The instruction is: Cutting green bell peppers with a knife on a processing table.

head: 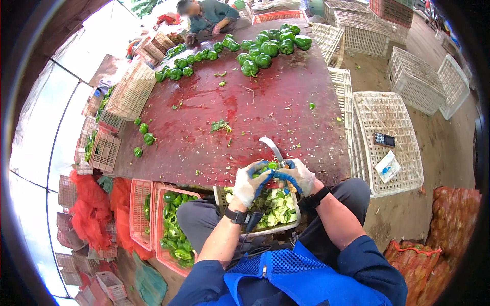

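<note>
My left hand (250,181), in a white glove with blue palm coating, holds a green bell pepper (272,165) above the near edge of the red table (199,126). My right hand (296,176), gloved alike, grips a knife with a curved blade (271,146) beside that pepper; the blade points up and to the left. Fingers cover part of the pepper and the knife's handle. Below both hands, a crate (268,230) between the knees holds pale green pepper scraps. At the table's far side lie many whole green bell peppers (269,48).
A red crate (157,229) of green pepper pieces stands left of my knees. Further left are red mesh bags (90,210). An upturned white crate (411,153) at right bears a mobile phone (384,140) and a packet (387,166). A person (210,17) sits across the table.
</note>
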The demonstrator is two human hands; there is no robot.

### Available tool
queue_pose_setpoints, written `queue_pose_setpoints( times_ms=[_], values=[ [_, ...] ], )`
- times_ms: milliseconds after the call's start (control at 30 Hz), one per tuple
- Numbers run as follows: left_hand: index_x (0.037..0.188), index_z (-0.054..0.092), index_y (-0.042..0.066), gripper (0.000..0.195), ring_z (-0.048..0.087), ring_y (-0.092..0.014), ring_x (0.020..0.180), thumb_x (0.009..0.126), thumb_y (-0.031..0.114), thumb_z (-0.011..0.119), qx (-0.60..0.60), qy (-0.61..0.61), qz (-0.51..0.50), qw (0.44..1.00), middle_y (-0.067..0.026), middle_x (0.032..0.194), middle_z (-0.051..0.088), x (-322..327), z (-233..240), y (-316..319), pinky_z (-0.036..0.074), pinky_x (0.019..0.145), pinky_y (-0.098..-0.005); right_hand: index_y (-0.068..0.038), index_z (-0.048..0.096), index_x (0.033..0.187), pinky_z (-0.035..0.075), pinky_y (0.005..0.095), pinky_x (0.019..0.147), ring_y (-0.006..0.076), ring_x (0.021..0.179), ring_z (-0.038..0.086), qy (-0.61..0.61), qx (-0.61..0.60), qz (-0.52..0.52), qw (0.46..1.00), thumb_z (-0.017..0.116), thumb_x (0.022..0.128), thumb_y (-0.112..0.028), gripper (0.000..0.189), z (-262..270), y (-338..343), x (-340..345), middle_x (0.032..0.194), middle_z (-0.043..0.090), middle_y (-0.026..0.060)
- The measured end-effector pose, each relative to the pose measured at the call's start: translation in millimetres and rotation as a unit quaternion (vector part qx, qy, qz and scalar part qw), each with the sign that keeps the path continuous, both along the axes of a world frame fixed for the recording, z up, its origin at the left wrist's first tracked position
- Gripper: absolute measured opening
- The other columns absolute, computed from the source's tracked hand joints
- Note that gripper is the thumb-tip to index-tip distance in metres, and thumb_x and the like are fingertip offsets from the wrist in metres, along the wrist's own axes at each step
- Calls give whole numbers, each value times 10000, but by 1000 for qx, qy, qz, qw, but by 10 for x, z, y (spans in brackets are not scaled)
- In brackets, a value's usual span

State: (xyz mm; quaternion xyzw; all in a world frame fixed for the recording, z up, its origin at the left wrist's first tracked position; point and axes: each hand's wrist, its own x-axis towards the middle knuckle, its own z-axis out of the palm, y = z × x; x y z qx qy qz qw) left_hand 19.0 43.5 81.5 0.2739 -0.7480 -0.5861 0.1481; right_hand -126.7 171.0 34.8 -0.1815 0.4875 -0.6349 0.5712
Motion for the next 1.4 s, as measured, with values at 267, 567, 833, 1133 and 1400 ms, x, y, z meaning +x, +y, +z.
queue_pose_setpoints(
  times_ms=[267,567,833,1133,1400],
  values=[
    [1104,675,-50,225,654,-105,754,934,97,667,306,41,6,951,-66,921,715,-53,43,4,536,677,-242,12,680,984,537,248,540,119,606,657,-42,-78,-46,995,686,909,-115,147,-116,-35,62,729,676,51],
    [1119,659,-65,257,640,-107,871,934,111,693,82,27,12,996,-75,960,717,-49,-152,-6,529,781,-260,30,669,1049,529,247,512,123,576,641,-54,-44,-12,997,724,890,-85,204,-210,-26,-47,789,698,61],
    [1196,657,-58,324,675,-132,923,935,133,633,230,57,-91,967,-93,1068,718,48,-57,-126,549,827,-294,2,656,968,536,257,608,103,679,634,55,-83,-18,995,688,872,-100,144,-377,-86,-11,810,674,24],
    [1194,661,-24,292,674,-127,943,962,145,607,402,162,-43,900,-59,1078,714,113,-351,-79,542,851,-275,15,641,947,508,277,539,135,566,600,50,-42,-19,998,617,866,-83,130,-159,-47,107,734,641,62],
    [1253,639,-54,392,666,-158,1019,906,125,675,362,165,-14,917,-103,1170,707,416,-361,-83,528,929,-312,27,643,949,484,268,471,150,512,606,-22,-61,6,998,649,874,-154,196,-246,-65,202,712,663,89]
  ],
)
